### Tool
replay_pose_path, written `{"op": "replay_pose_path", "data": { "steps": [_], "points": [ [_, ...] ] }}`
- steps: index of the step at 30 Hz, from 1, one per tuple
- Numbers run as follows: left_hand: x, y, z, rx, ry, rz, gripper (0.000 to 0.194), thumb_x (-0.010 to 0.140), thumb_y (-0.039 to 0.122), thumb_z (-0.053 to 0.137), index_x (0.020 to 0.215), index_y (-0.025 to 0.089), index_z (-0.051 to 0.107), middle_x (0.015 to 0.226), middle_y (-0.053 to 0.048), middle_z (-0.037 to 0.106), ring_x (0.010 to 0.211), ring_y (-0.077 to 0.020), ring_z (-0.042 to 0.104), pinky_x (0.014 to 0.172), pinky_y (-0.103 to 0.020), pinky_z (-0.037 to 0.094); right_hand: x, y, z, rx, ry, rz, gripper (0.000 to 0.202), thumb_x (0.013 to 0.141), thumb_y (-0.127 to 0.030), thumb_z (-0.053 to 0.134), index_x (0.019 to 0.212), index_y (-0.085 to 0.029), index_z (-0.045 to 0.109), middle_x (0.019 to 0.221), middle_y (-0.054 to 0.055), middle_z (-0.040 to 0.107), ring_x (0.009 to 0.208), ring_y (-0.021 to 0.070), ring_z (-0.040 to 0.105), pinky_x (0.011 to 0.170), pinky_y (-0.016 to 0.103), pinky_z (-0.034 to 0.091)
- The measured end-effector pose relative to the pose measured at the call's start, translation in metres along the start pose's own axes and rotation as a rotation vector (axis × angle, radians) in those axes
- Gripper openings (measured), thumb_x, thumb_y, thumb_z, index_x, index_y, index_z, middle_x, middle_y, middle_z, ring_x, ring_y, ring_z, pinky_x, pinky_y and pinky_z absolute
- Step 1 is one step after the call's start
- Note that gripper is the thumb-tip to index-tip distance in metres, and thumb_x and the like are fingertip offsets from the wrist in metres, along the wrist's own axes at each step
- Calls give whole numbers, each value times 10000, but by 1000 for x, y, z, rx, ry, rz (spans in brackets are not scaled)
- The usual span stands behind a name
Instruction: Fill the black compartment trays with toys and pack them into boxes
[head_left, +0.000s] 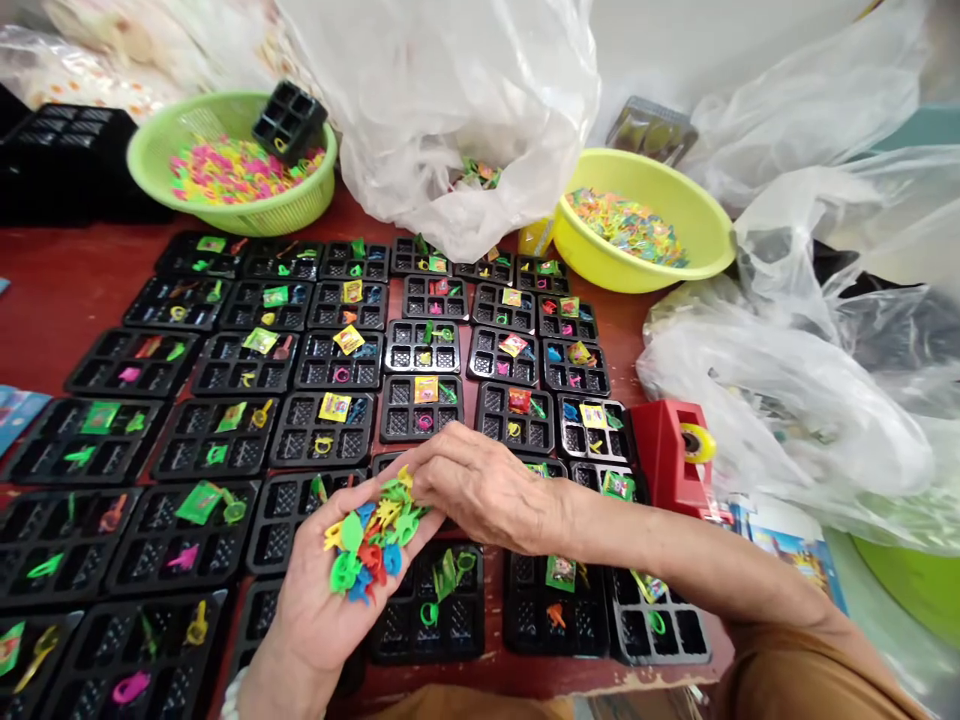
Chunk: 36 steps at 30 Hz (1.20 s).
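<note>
My left hand (322,600), palm up at the lower middle, holds a heap of small plastic pieces (375,535) in green, yellow, red and blue. Reaching in from the right, my right hand (480,485) has its bent fingertips at the heap's upper edge, by a yellow piece; whether it pinches one is hard to see. Under and around both hands lie rows of black compartment trays (555,620). Many trays hold a small packet (334,407) and little coloured pieces in separate compartments. My hands hide parts of the trays in the middle.
Behind the trays stand a green basket (300,208) and a yellow basin (637,270) of small pieces, with a plastic bag (450,120) between them. At right are a red tape dispenser (667,470) and more plastic bags (780,420).
</note>
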<state>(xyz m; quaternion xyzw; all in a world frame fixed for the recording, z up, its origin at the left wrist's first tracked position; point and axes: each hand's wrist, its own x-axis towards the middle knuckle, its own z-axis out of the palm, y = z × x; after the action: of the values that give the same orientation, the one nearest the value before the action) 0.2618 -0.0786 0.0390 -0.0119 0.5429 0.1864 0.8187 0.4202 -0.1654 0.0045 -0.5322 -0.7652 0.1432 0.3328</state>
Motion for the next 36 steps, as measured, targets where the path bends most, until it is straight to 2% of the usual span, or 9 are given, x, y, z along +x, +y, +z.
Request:
{"op": "replay_pose_path", "data": {
  "steps": [7, 12, 14, 17, 20, 24, 28, 33, 36],
  "points": [
    [7, 1, -5, 1, -72, 3, 395, 905, 45, 420, 1071, -18, 773, 1092, -312, 776, 941, -413, 795, 790, -541, 683, 6, 6, -24, 498, 103, 240, 231, 1083, -313, 523, 908, -190, 610, 1029, 75, 701, 999, 157, 650, 912, 315, 556],
    [7, 4, -3, -11, -67, -33, 381, 891, 47, 452, 1105, 17, 765, 1026, -255, 805, 981, -440, 777, 764, -511, 697, 10, 64, -34, 809, 208, 620, 360, 943, -551, 651, 903, -195, 616, 895, 29, 666, 745, 131, 604, 675, 270, 519],
    [5, 5, -3, -20, -59, -46, 415, 893, 49, 450, 1190, 18, 738, 999, -243, 810, 962, -436, 782, 749, -506, 700, 14, 98, -42, 665, 353, 696, 343, 909, -536, 657, 876, -199, 605, 836, 14, 642, 712, 134, 574, 652, 270, 487],
    [2, 6, -3, -23, -36, -44, 491, 900, 50, 435, 1332, -1, 660, 975, -245, 809, 924, -426, 791, 723, -496, 704, 24, 148, -59, 151, 489, 744, 166, 924, -329, 598, 822, -198, 593, 813, 18, 638, 737, 145, 549, 742, 300, 466],
    [-2, 7, -2, -2, -19, -36, 549, 913, 56, 413, 1431, 9, 588, 973, -241, 810, 900, -405, 800, 711, -480, 705, 39, 186, -72, -236, 446, 789, 125, 931, -199, 550, 811, -198, 584, 889, 63, 670, 829, 174, 555, 858, 346, 450],
    [-3, 8, -1, 17, -20, -32, 582, 920, 63, 411, 1487, 28, 539, 996, -238, 811, 903, -384, 805, 731, -466, 705, 53, 210, -74, -329, 402, 814, 122, 938, -168, 554, 830, -189, 608, 988, 126, 682, 951, 225, 555, 938, 407, 443],
    [-2, 11, -5, 5, -25, -21, 569, 911, 60, 427, 1463, 8, 555, 1021, -247, 807, 931, -395, 800, 747, -478, 704, 50, 185, -66, -327, 392, 736, 139, 982, -235, 548, 1004, -185, 676, 1143, 129, 688, 1088, 246, 586, 1016, 423, 461],
    [0, 8, -5, -16, -82, -63, 438, 907, 82, 454, 1266, 2, 690, 998, -251, 807, 894, -388, 806, 749, -469, 700, 28, 85, -41, 263, 5, 399, 394, 1020, -517, 602, 1245, -208, 696, 1129, 70, 727, 951, 190, 675, 864, 353, 561],
    [1, 1, -4, -25, -109, -64, 374, 910, 95, 470, 1155, 13, 741, 921, -232, 810, 809, -357, 810, 730, -473, 699, 17, 39, -22, 441, -90, 287, 391, 1001, -472, 673, 1278, -198, 697, 1137, 83, 720, 1001, 193, 681, 874, 351, 575]
  ]
}}
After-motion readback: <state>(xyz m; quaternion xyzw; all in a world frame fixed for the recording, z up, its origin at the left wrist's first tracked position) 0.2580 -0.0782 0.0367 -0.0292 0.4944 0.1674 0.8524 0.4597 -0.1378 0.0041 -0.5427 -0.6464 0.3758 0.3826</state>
